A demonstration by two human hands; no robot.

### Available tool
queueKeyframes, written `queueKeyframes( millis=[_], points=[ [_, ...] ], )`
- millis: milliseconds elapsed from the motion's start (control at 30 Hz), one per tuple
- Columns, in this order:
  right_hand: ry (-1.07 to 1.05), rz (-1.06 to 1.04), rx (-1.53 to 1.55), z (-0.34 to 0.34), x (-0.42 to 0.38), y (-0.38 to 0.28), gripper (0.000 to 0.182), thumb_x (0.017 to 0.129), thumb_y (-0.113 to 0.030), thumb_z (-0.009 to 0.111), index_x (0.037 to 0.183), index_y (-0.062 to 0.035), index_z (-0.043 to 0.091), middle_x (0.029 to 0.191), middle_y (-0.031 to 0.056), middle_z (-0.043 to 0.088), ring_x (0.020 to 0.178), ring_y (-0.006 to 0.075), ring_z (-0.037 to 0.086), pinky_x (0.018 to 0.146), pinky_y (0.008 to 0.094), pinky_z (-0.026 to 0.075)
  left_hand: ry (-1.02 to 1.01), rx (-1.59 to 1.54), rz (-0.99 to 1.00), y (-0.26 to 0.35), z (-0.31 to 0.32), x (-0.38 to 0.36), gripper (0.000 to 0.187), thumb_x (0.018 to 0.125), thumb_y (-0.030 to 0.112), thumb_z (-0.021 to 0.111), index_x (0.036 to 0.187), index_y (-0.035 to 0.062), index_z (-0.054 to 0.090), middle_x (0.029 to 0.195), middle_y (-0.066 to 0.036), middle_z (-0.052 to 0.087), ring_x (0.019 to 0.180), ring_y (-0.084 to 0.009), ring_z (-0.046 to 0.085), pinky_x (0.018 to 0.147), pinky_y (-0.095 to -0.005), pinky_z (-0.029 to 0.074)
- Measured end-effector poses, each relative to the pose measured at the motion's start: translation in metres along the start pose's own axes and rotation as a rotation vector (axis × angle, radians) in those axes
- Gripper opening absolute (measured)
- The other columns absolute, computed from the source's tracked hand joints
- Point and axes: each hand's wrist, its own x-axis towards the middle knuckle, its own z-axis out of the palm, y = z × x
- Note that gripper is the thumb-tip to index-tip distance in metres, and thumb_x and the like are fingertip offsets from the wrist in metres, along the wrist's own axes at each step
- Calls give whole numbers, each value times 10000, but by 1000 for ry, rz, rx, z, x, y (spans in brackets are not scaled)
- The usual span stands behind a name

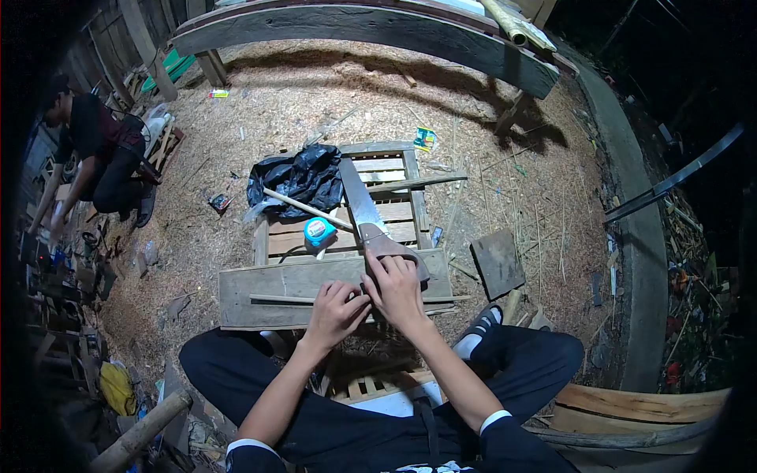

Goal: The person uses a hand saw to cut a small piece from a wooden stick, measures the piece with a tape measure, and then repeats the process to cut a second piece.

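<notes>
My left hand (337, 315) is closed, its fingers curled in a pinch above a wide grey board (244, 288). Close beside it, my right hand (398, 293) bends its fingers together near the handle of a hand saw (363, 201). What the fingertips hold is too small and covered to make out. A thin wooden strip (282, 299) lies across the board and passes behind both hands. The saw rests blade-away on a slatted wooden frame (414, 185). Left of the saw are a blue tape measure (318, 231) and a light round stick (303, 207).
A black plastic bag (303, 177) covers the frame's far left corner. A dark wooden block (497, 262) lies to the right on shavings. A long bench (355, 27) spans the back. Another person (102, 150) crouches at the left. A concrete edge (635, 236) runs along the right.
</notes>
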Motion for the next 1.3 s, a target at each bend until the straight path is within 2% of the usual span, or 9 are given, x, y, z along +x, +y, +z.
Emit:
queueKeyframes(
  millis=[67, 200, 300, 467, 667, 833, 1000, 1233, 1300],
  points=[
    [40, -68, 52, -11, -6, 5, 377, 922, -175, 752, 1280, -67, 703, 1066, 153, 679, 1066, 331, 633, 971, 455, 469, 38, 24, 53, 8, 2, 4, 247, 848, 234, 823, 1050, 112, 748, 1032, -72, 655, 970, -266, 604, 928, -441, 431],
    [199, -36, 260, -34, 8, 13, 275, 927, -125, 732, 1188, -40, 740, 1055, 150, 689, 968, 351, 640, 920, 454, 500, 14, 36, 77, 6, 3, 17, 243, 847, 255, 835, 1042, 130, 761, 1011, -53, 651, 949, -246, 605, 923, -418, 427],
    [204, 133, 248, -44, 24, 56, 293, 916, -106, 735, 1205, -63, 740, 1039, 138, 687, 1022, 344, 637, 954, 456, 488, 67, 94, 120, 13, 17, 24, 248, 844, 299, 861, 1036, 158, 791, 975, -17, 655, 938, -203, 611, 938, -411, 422],
    [135, 156, 60, -42, 51, 110, 387, 873, -121, 780, 1255, -83, 726, 1120, 145, 650, 1090, 346, 587, 970, 451, 477, 66, 58, 142, 16, 24, 34, 255, 813, 278, 886, 1014, 159, 783, 1078, -37, 616, 1030, -238, 574, 954, -431, 433],
    [90, 144, 12, -30, 56, 122, 429, 847, -173, 824, 1257, -91, 723, 1138, 141, 615, 1089, 346, 559, 976, 467, 459, 40, 57, 150, 13, 26, 33, 276, 785, 244, 905, 1022, 167, 787, 1086, -52, 605, 1032, -260, 563, 929, -441, 449],
    [241, 186, 69, -50, 54, 112, 419, 812, -186, 864, 1202, -89, 745, 1181, 136, 625, 1124, 339, 555, 984, 450, 457, 34, 69, 123, 19, 27, 30, 281, 782, 224, 904, 1033, 160, 792, 1133, -76, 585, 1074, -287, 531, 920, -446, 450],
    [391, 188, 142, -90, 16, 92, 381, 812, -181, 891, 1110, -8, 728, 1032, 121, 716, 951, 310, 657, 859, 422, 521, 90, 36, 68, 30, 29, 30, 247, 818, 157, 857, 1043, 114, 765, 1131, -86, 591, 1043, -288, 544, 896, -436, 468],
    [327, 438, 168, -96, -85, 92, 402, 787, -179, 914, 1100, -11, 728, 973, 114, 713, 877, 271, 659, 806, 393, 534, 87, 52, 82, 37, 33, 21, 264, 796, 116, 857, 1038, 91, 757, 1088, -84, 619, 1003, -288, 579, 831, -428, 485],
    [338, 415, 157, -95, -101, 94, 397, 785, -172, 914, 1096, -10, 727, 974, 112, 711, 862, 267, 655, 800, 389, 537, 111, 44, 79, 39, 33, 23, 259, 796, 111, 846, 1030, 78, 741, 1066, -90, 629, 965, -281, 601, 810, -422, 477]
  ],
)
